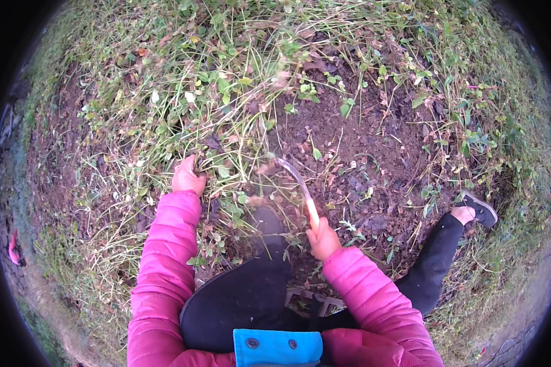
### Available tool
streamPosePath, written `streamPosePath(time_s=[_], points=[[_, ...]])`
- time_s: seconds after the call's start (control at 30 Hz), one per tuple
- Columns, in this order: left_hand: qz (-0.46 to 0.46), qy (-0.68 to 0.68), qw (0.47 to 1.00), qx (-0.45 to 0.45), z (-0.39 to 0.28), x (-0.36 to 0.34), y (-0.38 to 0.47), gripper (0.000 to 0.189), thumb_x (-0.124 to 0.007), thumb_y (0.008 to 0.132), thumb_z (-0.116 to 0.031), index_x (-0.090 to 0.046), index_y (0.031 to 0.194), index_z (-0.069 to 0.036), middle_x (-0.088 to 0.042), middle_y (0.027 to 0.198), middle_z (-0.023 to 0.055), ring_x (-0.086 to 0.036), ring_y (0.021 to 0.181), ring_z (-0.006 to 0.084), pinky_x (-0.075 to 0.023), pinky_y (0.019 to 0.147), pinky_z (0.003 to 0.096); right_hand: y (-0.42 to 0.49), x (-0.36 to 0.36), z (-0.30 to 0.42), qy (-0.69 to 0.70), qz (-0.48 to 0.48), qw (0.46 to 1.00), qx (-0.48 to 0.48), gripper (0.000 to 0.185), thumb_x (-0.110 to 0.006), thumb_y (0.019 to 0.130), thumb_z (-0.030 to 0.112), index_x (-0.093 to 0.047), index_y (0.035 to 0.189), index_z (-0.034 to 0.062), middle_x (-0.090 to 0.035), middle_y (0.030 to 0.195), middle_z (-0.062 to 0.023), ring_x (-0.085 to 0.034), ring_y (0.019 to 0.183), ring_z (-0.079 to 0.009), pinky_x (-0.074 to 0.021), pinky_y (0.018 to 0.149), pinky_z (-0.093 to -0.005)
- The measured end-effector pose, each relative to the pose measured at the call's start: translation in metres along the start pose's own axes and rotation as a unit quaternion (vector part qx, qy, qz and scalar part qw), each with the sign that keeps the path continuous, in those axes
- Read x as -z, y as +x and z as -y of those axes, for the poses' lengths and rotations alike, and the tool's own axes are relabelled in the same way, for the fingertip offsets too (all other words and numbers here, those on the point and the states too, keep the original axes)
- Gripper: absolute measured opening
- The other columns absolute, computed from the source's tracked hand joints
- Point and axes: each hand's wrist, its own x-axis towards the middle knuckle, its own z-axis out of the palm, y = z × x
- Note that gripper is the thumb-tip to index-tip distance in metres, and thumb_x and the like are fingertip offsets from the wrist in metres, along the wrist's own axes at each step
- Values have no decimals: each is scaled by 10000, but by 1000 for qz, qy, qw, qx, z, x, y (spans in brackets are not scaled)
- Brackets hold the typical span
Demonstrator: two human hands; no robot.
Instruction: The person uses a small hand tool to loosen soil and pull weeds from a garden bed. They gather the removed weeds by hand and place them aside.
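My right hand (324,239) grips the pale wooden handle of a sickle (299,180). Its curved metal blade bends up and to the left, and the tip is lost in blurred stems. To the left, my left hand (189,176) is closed around a bunch of green weed stems (220,169), with stems and leaves spreading out on both sides of it. Between the two hands lie loose stems over my dark shoe (267,222). Brown soil (349,151) with scattered leaves shows ahead and to the right of the blade.
Tangled weeds (174,82) cover the ground ahead and left. My other leg stretches right, ending in a dark shoe (480,210). Under me is part of a slatted light-coloured object (298,293). At the far left edge sits something pink (14,247).
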Motion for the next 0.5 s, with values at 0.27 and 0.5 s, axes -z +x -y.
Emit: streamPosePath(time_s=[0.27, 0.5], points=[[-60, 179, 952, -242, -122, 37, -2, 786, -726, 589, -146, -439, 1320, -117, -448, 1331, 116, -422, 1227, 271, -264, 1057, 446, -20, 4, -2, 26, -7, 999, 30, 300, -610, 880, 192, -405, 1013, 17, -612, 764, -270, -618, 720, -443, -478, 627, -490], [95, 197, 976, 0, -178, -47, 80, 1217, -817, 624, -457, -70, 1468, 2, -312, 1444, 226, -298, 1356, 354, -250, 1095, 458, -70, 12, 31, -46, 96, 994, 31, 318, -606, 877, 233, -416, 987, 4, -599, 665, -261, -606, 624, -455, -476, 543, -517]])
